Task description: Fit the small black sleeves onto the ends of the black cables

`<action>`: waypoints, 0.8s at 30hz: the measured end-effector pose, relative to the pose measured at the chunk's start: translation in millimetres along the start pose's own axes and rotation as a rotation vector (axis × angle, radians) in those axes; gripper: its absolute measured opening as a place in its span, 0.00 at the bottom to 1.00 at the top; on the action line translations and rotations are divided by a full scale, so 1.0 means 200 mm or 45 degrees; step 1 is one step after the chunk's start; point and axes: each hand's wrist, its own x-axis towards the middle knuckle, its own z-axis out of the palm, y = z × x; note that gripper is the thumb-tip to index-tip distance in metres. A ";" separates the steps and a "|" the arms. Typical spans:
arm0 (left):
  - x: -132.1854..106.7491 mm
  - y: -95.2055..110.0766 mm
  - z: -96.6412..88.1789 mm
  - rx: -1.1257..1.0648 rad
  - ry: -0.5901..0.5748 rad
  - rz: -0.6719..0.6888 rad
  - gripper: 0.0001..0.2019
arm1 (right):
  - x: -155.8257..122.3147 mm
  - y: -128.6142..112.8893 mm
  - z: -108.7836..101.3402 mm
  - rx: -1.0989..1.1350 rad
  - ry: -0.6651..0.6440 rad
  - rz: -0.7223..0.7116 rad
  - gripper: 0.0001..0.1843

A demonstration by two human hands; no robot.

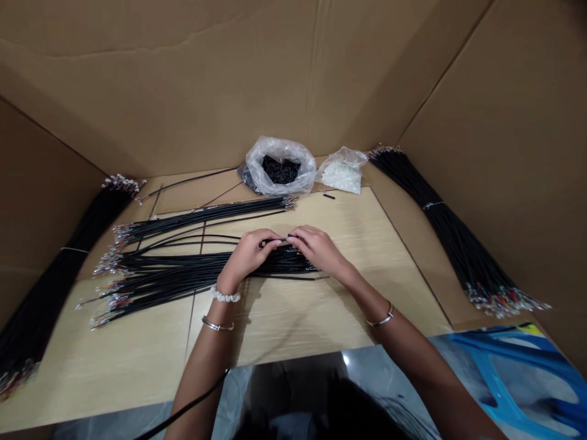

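My left hand (pixel 250 253) and my right hand (pixel 316 247) meet over the middle of a wooden board (pixel 321 318). Both are closed in a pinch on one thin black cable (pixel 215 237) at its right end, fingertips almost touching. Whether the right fingers also hold a small piece is too small to tell. Under the hands lies a spread pile of black cables (pixel 183 275) with bare multi-coloured wire ends pointing left. A second, smaller bunch of cables (pixel 206 217) lies just beyond it.
A clear bag of small black parts (pixel 279 168) and a bag of small white parts (pixel 342 171) stand at the back. Tied cable bundles lie along the left (pixel 55 269) and right (pixel 449 238). Cardboard walls (pixel 275 73) enclose the space. A blue plastic stool (pixel 513 373) shows at lower right.
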 end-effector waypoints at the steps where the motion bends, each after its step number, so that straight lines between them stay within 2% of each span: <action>1: 0.00 0.00 0.00 0.009 0.012 0.023 0.16 | 0.00 0.00 0.00 0.000 -0.019 0.005 0.11; 9: 0.00 0.02 0.02 0.154 0.026 0.206 0.14 | 0.01 -0.01 0.00 0.088 -0.110 0.111 0.14; 19: -0.01 -0.01 0.01 0.309 0.044 0.280 0.14 | 0.02 -0.03 0.03 0.143 -0.146 0.304 0.18; 24: -0.01 0.00 -0.01 0.215 0.135 0.200 0.15 | 0.01 -0.04 0.00 0.251 0.001 0.391 0.22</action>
